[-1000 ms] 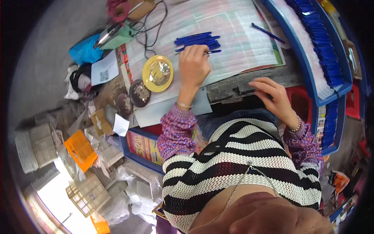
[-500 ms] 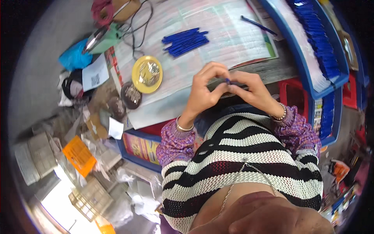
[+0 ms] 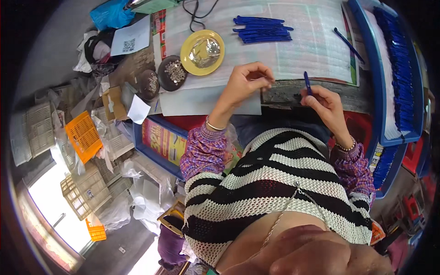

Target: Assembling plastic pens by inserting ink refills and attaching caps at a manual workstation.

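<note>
My right hand (image 3: 323,103) holds a short blue plastic piece (image 3: 307,82) upright between thumb and fingers, above the table's front edge. My left hand (image 3: 245,82) is beside it with its fingertips pinched together; what it pinches is too small to see. Beyond the hands lies a pile of blue strips (image 3: 262,29) on a large printed sheet (image 3: 311,50). One loose blue strip (image 3: 348,45) lies to the right on the same sheet.
A yellow dish (image 3: 202,46) with small metal parts and two dark bowls (image 3: 172,73) of tiny pieces sit at the left. A blue tray (image 3: 392,68) of blue strips runs along the right. Boxes, an orange crate (image 3: 83,136) and bags crowd the floor at left.
A second ago my left hand reached at the blue pile. Both hands then met near my chest. Now they have parted, the right one holding a blue piece.
</note>
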A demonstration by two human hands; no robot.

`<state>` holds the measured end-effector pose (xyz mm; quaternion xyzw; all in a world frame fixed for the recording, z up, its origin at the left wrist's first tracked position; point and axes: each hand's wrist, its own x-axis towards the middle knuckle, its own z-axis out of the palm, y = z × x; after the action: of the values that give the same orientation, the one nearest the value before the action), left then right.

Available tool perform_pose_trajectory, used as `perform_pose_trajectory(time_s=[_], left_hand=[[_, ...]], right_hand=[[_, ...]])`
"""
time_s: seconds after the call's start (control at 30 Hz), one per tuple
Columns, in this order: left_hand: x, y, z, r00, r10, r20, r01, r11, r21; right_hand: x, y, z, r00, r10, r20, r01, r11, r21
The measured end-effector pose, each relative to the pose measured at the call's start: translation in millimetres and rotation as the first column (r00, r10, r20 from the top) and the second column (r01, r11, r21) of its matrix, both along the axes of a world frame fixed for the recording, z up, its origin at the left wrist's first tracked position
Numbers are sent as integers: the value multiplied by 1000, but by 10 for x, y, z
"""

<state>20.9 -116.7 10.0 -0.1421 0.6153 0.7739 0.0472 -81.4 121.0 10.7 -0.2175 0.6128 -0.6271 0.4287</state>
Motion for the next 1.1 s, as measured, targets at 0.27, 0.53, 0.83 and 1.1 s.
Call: perform_pose_trajectory(time_s=[0.27, 0.53, 0.83, 1.1], left_hand=[[-31, -20, 9, 978, -149, 148, 134, 985, 106], [-43, 105, 38, 975, -162, 152, 144, 982, 121], [-77, 108, 65, 950, -270, 157, 261, 963, 73], [-109, 188, 172, 914, -356, 193, 369, 929, -34]], right_hand=[[18, -78, -9, 1000, 18, 18, -18, 1000, 15], [29, -79, 33, 994, 85, -73, -77, 992, 103], [74, -165, 4, 987, 111, -114, -106, 993, 41], [70, -179, 45, 965, 103, -243, -93, 994, 50]])
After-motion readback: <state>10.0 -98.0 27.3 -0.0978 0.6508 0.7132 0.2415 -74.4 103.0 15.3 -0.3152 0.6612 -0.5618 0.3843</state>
